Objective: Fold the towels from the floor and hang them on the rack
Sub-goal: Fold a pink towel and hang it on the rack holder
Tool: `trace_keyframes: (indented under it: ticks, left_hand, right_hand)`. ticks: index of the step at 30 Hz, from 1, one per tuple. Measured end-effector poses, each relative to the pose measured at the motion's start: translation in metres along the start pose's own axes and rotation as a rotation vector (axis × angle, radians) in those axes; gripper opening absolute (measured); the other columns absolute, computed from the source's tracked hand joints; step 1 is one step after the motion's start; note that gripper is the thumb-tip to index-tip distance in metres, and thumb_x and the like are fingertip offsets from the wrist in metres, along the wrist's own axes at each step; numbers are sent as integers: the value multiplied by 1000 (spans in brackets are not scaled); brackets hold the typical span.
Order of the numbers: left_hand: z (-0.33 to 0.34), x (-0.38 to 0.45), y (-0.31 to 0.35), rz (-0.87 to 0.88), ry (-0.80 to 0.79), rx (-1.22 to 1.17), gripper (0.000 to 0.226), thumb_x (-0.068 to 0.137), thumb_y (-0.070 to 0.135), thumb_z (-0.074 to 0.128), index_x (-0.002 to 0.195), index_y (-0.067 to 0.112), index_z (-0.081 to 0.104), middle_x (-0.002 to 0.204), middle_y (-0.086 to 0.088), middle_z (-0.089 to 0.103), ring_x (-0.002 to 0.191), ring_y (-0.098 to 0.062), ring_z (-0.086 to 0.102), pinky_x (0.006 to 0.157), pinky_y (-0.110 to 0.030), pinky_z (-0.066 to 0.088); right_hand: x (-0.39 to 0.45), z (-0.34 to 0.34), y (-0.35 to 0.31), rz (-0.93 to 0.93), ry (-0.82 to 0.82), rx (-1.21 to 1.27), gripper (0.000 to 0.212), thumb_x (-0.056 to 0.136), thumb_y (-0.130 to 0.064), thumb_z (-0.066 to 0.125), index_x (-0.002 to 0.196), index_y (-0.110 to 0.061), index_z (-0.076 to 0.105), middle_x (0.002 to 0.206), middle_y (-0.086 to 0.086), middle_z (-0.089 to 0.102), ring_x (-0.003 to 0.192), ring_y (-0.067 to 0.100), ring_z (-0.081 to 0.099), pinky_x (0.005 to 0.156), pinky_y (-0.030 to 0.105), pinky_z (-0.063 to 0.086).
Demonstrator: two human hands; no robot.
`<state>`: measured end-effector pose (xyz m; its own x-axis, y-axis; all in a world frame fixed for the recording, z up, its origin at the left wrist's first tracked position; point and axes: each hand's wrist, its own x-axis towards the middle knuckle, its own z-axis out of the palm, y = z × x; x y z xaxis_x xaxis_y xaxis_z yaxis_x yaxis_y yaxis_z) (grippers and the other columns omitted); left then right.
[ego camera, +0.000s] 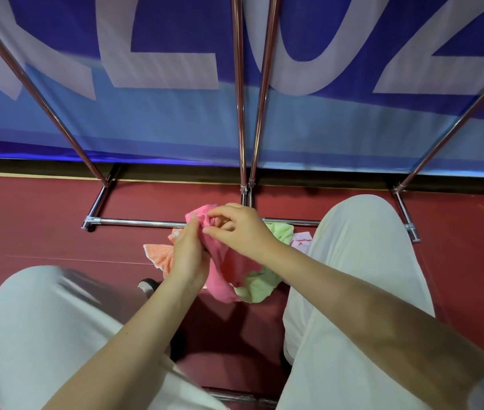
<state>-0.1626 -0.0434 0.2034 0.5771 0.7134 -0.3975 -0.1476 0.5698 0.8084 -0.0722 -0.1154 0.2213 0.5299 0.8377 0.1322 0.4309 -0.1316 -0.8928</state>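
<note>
A blue banner [175, 119] with big pale letters filled the whole stretch from 9 o'clock round through 12 to 3, hanging just above the red floor [42, 220]. In front of it stood the chrome rack [242, 113], its 4 slanted poles rising toward 11, 12 and 2 o'clock and its base bar lying across the floor just past centre. The person's 2 knees in pale trousers [367, 261] took up the lower view, 1 at 8 o'clock and 1 at 4 o'clock, with the bare forearms reaching in between them toward the middle. At centre the pink towel [228, 267] was lifted off the floor, bunched and drooping toward 6 o'clock, in front of the rack's base bar. The left hand [189, 255] gripped it from the 9 o'clock side, its fingers [191, 224] curled round the upper edge of the cloth. The right hand [240, 229] came in from 3 o'clock, thumb and forefinger pinching the same upper edge while the other fingers arched loosely above it. Under the pink towel a green towel [260, 287] lay crumpled on the floor, with another fold of green showing toward 2 o'clock of the hands, beside the right knee. An orange towel [159, 255] lay on the floor just at 9 o'clock of the left hand, partly hidden by it. A small pale pink cloth [301, 242] peeked out against the right knee at 3 o'clock.
</note>
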Motion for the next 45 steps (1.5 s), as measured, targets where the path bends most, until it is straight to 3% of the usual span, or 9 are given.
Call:
trace_keyframes:
  ticks: [5, 8, 11, 13, 16, 21, 27, 33, 45]
  left_hand:
    - [-1, -1, -1, -37, -37, -13, 36, 103, 23, 35, 111, 5, 65, 103, -12, 70, 96, -19, 66, 86, -26, 53]
    - [-1, -2, -2, -56, -51, 20, 40, 103, 25, 32, 118, 5, 63, 111, -12, 68, 105, -18, 64, 94, -30, 48]
    - [-3, 0, -3, 19, 67, 170, 32, 98, 32, 42, 93, 9, 64, 88, -6, 62, 88, -21, 55, 73, -27, 45]
    - [-4, -1, -2, 99, 83, 217, 30, 96, 32, 45, 103, 9, 63, 84, -4, 56, 84, -18, 51, 68, -26, 42]
    - [-3, -6, 3, 155, 85, 228, 29, 103, 21, 39, 122, 19, 62, 112, 1, 67, 101, -10, 63, 82, -19, 50]
    - [0, -10, 4, 121, 68, 155, 28, 100, 21, 47, 123, 16, 64, 117, -8, 68, 113, -22, 62, 105, -41, 45]
    - [11, -16, 10, 133, -14, 74, 29, 98, 18, 48, 117, 3, 66, 116, -15, 66, 111, -27, 61, 101, -40, 45]
    - [15, -16, 19, 129, -71, 78, 33, 99, 16, 45, 120, -5, 60, 99, -17, 64, 92, -23, 60, 73, -25, 50]
    - [2, -11, 16, 139, -182, 238, 32, 99, 32, 46, 108, 16, 73, 101, -8, 72, 97, -16, 64, 84, -33, 45]
  right_hand:
    - [3, 3, 6, -37, 58, -119, 13, 88, -9, 62, 95, -4, 72, 86, 12, 63, 74, 23, 60, 72, 32, 47]
    - [6, -2, 8, -23, 47, -125, 11, 89, -9, 61, 84, -5, 70, 84, 5, 55, 72, 16, 51, 69, 27, 40]
    - [11, -9, 8, -43, 100, -100, 12, 90, -10, 59, 82, -6, 67, 87, -2, 53, 78, 11, 50, 75, 27, 43]
    - [13, -14, 9, -21, 114, -65, 13, 92, -13, 57, 82, -9, 65, 76, -7, 55, 72, 9, 50, 73, 31, 44]
    - [11, -17, 6, 22, 40, 16, 13, 94, -15, 55, 85, -11, 64, 65, -11, 54, 58, 3, 45, 64, 26, 40]
    - [3, -9, -3, 35, -49, 158, 15, 92, -9, 57, 83, -18, 65, 74, -1, 61, 67, 9, 50, 68, 28, 43]
    - [6, -4, -12, 115, 64, 276, 7, 89, -5, 63, 83, -9, 64, 75, -4, 61, 73, 8, 55, 72, 20, 45]
    - [12, 6, -10, 124, 217, 192, 10, 87, -16, 65, 81, -14, 57, 74, 4, 64, 71, 20, 62, 70, 44, 51]
    - [14, 4, -7, 156, 225, 203, 16, 88, -16, 66, 77, -18, 55, 67, 3, 63, 63, 14, 58, 61, 35, 46]
